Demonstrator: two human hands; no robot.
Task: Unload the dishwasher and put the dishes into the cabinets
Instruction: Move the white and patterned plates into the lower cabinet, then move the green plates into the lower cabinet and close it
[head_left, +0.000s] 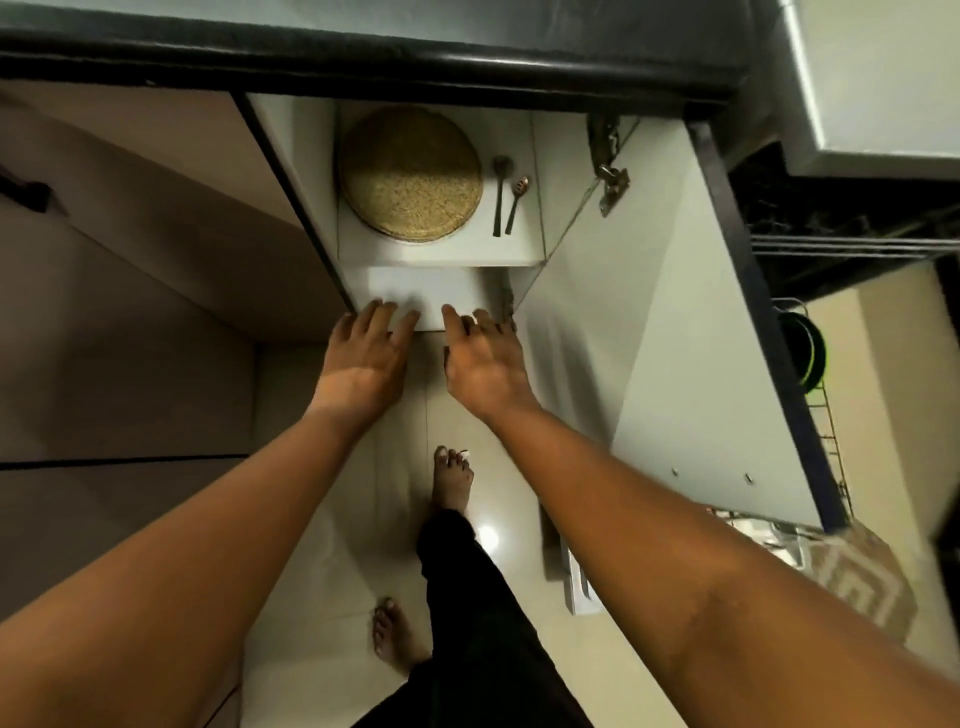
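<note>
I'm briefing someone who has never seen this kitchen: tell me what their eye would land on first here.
First the two bare hands, the left hand and right hand, reaching side by side with fingers on the front edge of the lower shelf of an open cabinet. Next, on the shelf above, the round woven mat with two spoons lying to its right. At the far right edge, something green sits in a wire rack.

- We record both bare arms stretched forward and downward, converging toward the middle.
- Left hand: palm down, fingers straight and slightly spread, fingertips on the front edge of a white shelf.
- Right hand: palm down, fingers extended, tips at the same edge, just beside the left.
- Bare feet stand below, dark trouser legs above them.
</note>
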